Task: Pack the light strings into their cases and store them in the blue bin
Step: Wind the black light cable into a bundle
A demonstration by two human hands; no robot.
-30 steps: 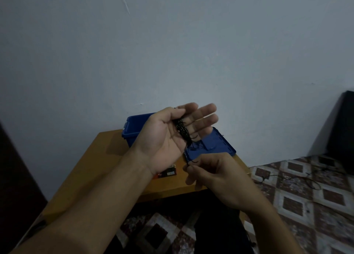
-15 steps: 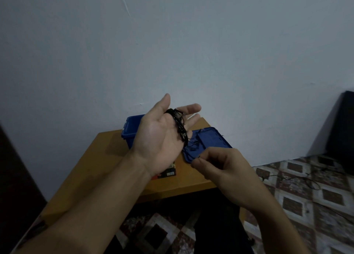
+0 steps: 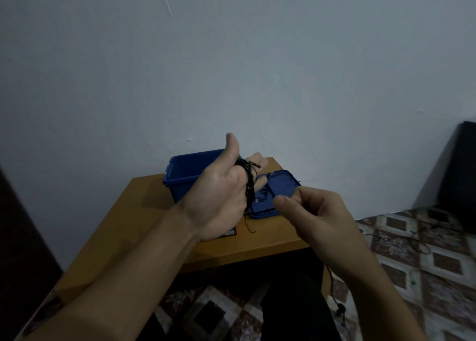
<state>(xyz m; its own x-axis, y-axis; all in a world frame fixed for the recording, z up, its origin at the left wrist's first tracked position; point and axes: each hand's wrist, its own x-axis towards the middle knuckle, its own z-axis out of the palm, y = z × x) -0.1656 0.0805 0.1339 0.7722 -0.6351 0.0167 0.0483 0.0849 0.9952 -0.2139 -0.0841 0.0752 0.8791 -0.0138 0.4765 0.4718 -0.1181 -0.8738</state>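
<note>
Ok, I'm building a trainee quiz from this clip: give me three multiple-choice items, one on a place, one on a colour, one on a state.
1. Where does the blue bin stand?
A) on a shelf
B) on the wooden table
C) on a chair

2. What colour is the light string?
A) black
B) white
C) yellow

3. The light string is:
A) hung on the wall
B) lying in the blue bin
C) wound round the fingers of the left hand

Answers: 1 B, it sits on the tabletop. 2 A, its strands look black. 3 C, loops wrap the fingers.
</note>
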